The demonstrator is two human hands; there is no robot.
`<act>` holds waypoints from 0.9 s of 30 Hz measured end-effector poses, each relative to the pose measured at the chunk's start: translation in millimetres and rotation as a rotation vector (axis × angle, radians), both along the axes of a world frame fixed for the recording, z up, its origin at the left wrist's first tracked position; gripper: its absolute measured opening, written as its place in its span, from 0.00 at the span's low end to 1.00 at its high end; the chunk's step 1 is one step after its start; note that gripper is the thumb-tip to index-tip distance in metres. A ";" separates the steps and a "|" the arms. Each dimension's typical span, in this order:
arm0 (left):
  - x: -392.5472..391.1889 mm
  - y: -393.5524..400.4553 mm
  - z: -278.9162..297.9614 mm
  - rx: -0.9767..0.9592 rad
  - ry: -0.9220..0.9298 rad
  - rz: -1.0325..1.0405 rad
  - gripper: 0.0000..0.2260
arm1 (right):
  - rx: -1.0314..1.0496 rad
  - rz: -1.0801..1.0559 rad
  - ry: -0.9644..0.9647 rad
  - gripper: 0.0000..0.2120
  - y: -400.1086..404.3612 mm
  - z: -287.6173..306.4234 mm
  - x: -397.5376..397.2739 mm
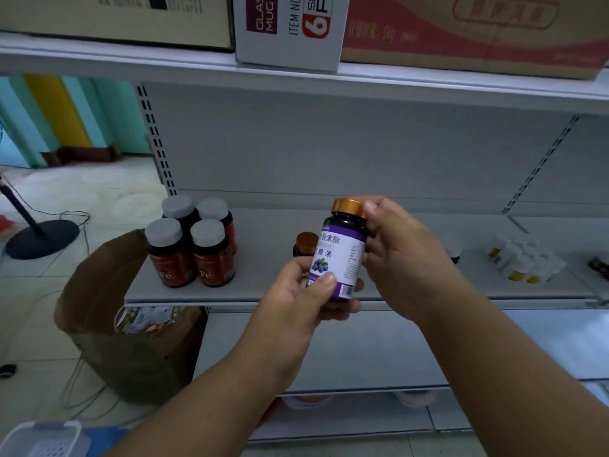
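A dark plastic bottle with a purple label and gold cap (pixel 342 255) is held above the grey metal shelf (pixel 270 275), where four red-labelled grey-capped bottles (pixel 191 245) and another gold-capped bottle (pixel 304 244) stand; the left hand (pixel 296 291) grips its base, the right hand (pixel 398 258) clasps its side and cap.

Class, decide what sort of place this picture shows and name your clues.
Probably a shop or stockroom: slotted metal shelving, grouped red-labelled bottles standing on it, and printed cartons on the shelf above.

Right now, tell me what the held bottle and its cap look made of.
Bottle: dark glossy body, plastic or glass; its shoulder shows highlights. Label: purple-and-white wrap, probably paper or film. Cap: orange-gold, metallic sheen, perhaps coated plastic.
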State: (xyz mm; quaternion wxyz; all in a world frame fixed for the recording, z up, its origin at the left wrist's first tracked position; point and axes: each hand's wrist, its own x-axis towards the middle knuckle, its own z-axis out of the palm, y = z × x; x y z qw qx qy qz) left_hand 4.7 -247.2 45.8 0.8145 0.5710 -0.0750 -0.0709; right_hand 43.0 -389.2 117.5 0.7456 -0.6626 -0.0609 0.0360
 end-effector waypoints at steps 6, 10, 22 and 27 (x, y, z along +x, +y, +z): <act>-3.4 1.7 -2.0 0.024 0.013 0.007 0.22 | 0.021 -0.016 0.009 0.14 -0.9 3.1 0.8; -6.1 2.4 1.2 -0.028 0.039 -0.003 0.22 | 0.007 0.010 0.034 0.16 4.6 5.3 -1.5; -7.7 -2.5 4.3 -0.222 0.159 -0.068 0.25 | 0.124 0.083 0.115 0.19 2.8 3.9 -2.3; -7.5 -1.4 -3.6 -0.333 0.250 -0.097 0.23 | 0.083 0.099 0.096 0.17 -2.3 -4.8 -4.7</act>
